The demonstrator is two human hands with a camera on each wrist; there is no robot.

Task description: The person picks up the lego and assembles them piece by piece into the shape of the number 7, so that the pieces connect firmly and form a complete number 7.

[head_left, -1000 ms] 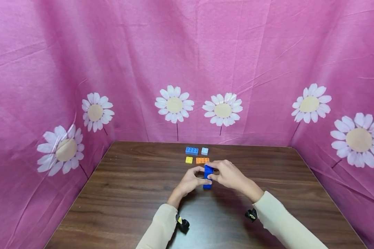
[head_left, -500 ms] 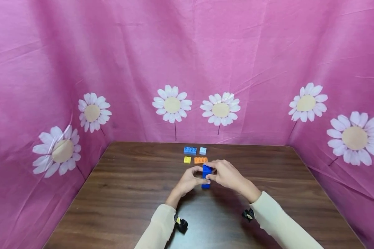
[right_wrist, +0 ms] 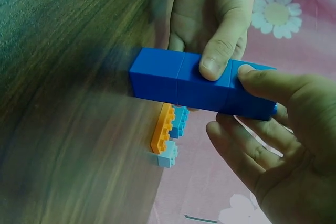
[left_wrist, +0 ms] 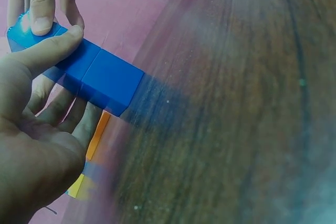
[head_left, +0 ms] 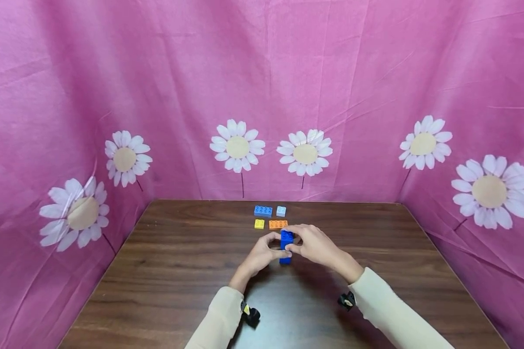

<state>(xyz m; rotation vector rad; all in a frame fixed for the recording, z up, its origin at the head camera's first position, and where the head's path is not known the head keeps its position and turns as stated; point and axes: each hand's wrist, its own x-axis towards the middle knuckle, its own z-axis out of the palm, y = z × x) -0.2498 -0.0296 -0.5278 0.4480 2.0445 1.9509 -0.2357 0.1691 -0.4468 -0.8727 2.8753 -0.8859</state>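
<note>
A stack of three dark blue toy building bricks [head_left: 286,237] stands upright on the table, studs at the top. My left hand [head_left: 261,255] grips it about the middle brick, thumb on the near side and fingers behind. Higher up, my right hand [head_left: 318,246] pinches the top brick between thumb and fingers. In the right wrist view the seams of the blue stack [right_wrist: 157,72] look closed, with the bricks lined up. The left wrist view shows the lowest brick [left_wrist: 113,80] bare of fingers, down at the wood.
Behind the hands lie a yellow brick [head_left: 259,224], an orange brick [head_left: 278,224], a lighter blue brick [head_left: 263,211] and a pale blue brick [head_left: 281,211]. Pink cloth [head_left: 262,72] with daisies borders the wooden table [head_left: 166,271] at the back and sides.
The whole head view has shifted slightly, so everything sits a little further left in it. Both hands keep their hold on the blue stack, which stays in place on the table.
</note>
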